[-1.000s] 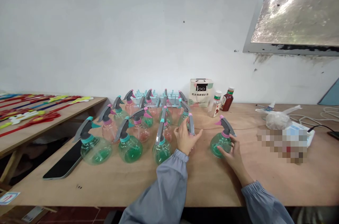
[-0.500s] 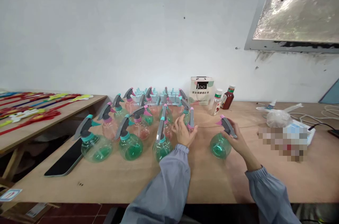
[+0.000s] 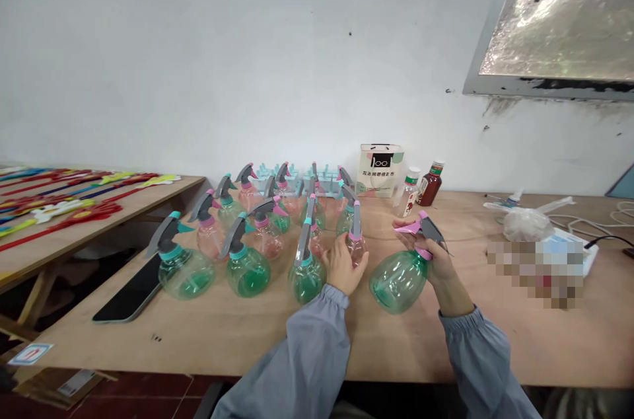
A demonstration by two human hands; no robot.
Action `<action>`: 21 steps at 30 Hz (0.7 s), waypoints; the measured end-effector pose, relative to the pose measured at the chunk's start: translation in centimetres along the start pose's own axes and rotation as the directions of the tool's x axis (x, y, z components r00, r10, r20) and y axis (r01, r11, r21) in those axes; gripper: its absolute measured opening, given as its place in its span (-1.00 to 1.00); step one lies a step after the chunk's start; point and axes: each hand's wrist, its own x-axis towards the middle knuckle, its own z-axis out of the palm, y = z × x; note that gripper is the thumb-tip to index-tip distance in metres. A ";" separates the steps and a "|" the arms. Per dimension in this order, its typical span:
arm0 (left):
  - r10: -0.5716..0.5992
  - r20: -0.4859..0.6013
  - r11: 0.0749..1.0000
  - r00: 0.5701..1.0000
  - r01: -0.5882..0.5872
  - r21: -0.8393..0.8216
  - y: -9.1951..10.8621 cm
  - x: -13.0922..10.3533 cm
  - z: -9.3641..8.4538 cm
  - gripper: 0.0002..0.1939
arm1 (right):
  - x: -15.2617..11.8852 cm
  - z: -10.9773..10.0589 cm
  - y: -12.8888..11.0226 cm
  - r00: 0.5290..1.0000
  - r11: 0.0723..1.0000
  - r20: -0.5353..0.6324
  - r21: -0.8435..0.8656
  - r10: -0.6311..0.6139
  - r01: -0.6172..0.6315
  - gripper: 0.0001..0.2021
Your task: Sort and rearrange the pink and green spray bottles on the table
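Observation:
My right hand (image 3: pixel 438 264) grips a green spray bottle (image 3: pixel 397 281) by its neck, with the pink collar and the grey-and-pink trigger head showing above the fingers. The bottle is tilted, its round base toward the left. My left hand (image 3: pixel 344 267) is closed around the lower part of a pink spray bottle (image 3: pixel 356 246) standing on the table. Just left of that hand stands a green spray bottle (image 3: pixel 307 279) with a grey head and teal collar. Behind it, a pink spray bottle (image 3: pixel 316 239) is partly hidden.
Several more green and pink spray bottles, among them a green one (image 3: pixel 247 272), stand in rows at the left. A phone (image 3: pixel 126 293) lies beside them. Farther back are a paper bag (image 3: pixel 380 171) and two sauce bottles (image 3: pixel 430 185). A plastic bag (image 3: pixel 528 225) lies at the right.
My right hand has lifted the green spray bottle and tilted it, bringing it left toward me. My left hand has moved lower on the pink bottle. The view has shifted slightly.

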 end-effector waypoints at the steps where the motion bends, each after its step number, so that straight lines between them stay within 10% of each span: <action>1: 0.002 0.003 1.000 1.000 -0.002 0.002 0.0 0.0 0.0 -0.35 | -0.1 0.4 -0.1 1.000 0.999 -0.018 0.034 -0.005 0.005 -0.77; 21: -0.020 0.045 1.000 0.999 0.021 -0.022 0.4 0.1 -0.4 -0.35 | -2.6 3.5 -1.6 0.999 0.994 0.015 0.100 0.046 -0.047 -0.84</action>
